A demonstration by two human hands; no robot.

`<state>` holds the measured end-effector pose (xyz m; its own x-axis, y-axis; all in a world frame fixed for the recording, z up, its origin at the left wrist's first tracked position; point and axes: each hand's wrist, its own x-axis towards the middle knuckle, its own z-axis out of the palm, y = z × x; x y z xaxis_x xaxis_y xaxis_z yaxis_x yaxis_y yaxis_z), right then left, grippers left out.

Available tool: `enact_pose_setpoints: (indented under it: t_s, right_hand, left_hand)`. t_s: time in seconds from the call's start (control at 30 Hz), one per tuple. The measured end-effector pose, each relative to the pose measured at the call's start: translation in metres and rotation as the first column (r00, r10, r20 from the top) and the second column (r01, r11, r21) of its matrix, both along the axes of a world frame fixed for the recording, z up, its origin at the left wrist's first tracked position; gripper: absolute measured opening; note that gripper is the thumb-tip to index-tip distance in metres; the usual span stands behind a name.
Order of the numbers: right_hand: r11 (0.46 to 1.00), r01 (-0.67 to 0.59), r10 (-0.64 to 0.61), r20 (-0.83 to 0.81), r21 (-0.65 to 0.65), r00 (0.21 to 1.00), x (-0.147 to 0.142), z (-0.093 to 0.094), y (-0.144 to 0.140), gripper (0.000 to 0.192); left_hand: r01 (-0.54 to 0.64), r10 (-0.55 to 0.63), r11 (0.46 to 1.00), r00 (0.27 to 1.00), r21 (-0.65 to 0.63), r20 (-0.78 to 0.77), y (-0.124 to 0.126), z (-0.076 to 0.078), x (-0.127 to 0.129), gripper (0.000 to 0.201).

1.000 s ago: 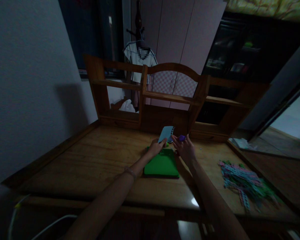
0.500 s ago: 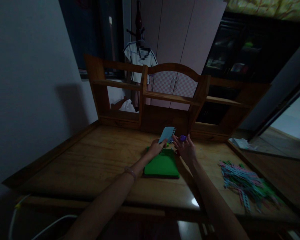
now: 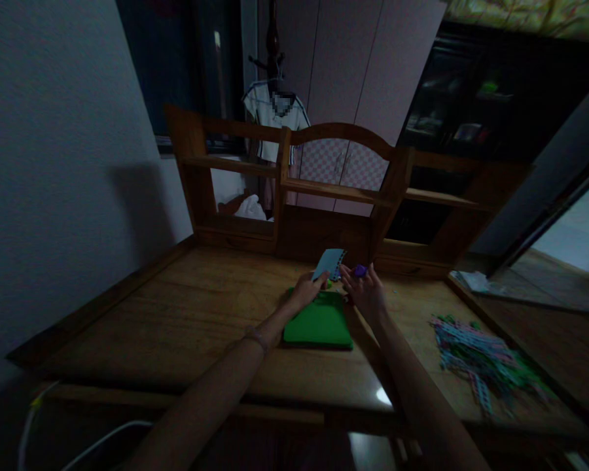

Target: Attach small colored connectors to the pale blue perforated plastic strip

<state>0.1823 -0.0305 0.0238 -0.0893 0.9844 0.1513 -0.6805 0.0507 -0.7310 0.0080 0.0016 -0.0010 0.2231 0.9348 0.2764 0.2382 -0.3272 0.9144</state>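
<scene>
My left hand (image 3: pixel 308 292) is closed on a light blue sheet (image 3: pixel 328 263) whose right edge carries a row of dark notches. The sheet is tilted up above the table. To its right, my right hand (image 3: pixel 366 293) is turned palm up with its fingers curled loosely. On those fingers rests a small round purple piece (image 3: pixel 360 270), close to the notched edge but apart from it. Below both hands lies a flat green stack with rounded corners (image 3: pixel 318 322). Small coloured bits between the hands are partly hidden and too small to name.
A heap of pink, blue and green perforated strips (image 3: pixel 485 356) lies on the right of the wooden table (image 3: pixel 186 307). Across the back stands a wooden shelf unit (image 3: pixel 334 190). A white cable (image 3: pixel 108 435) hangs at the lower left.
The purple piece has turned slightly on my right hand's fingers. Both hands and the blue sheet stay almost where they were.
</scene>
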Motion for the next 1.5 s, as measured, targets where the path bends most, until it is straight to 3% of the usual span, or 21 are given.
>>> enact_pose_setpoints:
  t_s: [0.33,0.6,0.9,1.5]
  right_hand:
    - [0.998,-0.054,0.054,0.016,0.023,0.998,0.002,0.0,-0.001,0.032]
    - [1.0,-0.018,0.018,0.023,0.017,1.0,0.003,-0.001,0.001,0.034]
    - [0.999,-0.049,0.047,-0.077,-0.013,0.996,0.002,0.003,-0.001,0.031]
    - [0.999,-0.044,0.043,-0.042,-0.024,0.998,0.003,0.003,-0.001,0.033]
  left_hand:
    - [0.0,0.0,1.0,1.0,0.014,-0.021,0.0,0.0,0.0,0.049]
    - [0.008,-0.008,1.0,1.0,0.007,0.009,0.002,-0.005,0.002,0.049]
    - [0.014,-0.014,1.0,1.0,0.016,0.002,0.005,-0.008,0.001,0.049]
    - [0.022,-0.022,0.999,1.0,-0.023,-0.009,0.005,-0.008,0.001,0.051]
